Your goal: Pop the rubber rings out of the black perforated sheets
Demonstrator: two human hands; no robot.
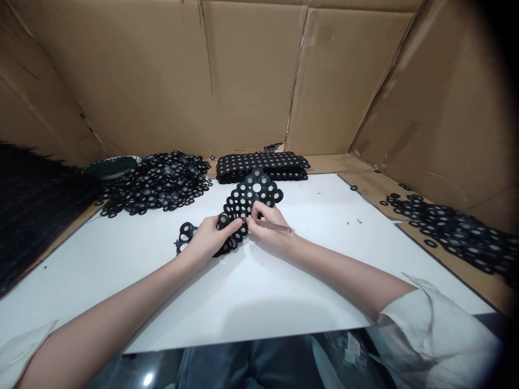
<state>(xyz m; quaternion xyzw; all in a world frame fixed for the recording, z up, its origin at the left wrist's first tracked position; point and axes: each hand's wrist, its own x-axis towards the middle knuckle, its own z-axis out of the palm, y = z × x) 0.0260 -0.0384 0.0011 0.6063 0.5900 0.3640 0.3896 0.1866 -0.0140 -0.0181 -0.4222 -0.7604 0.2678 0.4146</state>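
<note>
A piece of black rings joined into a mesh (239,202) hangs together between my hands above the white tabletop. My left hand (206,237) is closed on its lower left part, with the thumb pressed on the rings and a corner of mesh showing beyond the wrist. In my right hand (271,233) is a slim tool with a reddish-brown handle (279,227), held like a pen. Its tip meets the mesh beside my left thumb, and I cannot make out the tip's shape. The right fingertips touch the mesh's right edge.
Loose black rings (158,186) are heaped at the back left near a bowl (115,166). Behind the mesh lies a folded ring sheet (263,162). More rings (454,227) lie at the right. Cardboard walls (251,75) enclose the white table (316,286). A dark bristly mass (32,210) stands left.
</note>
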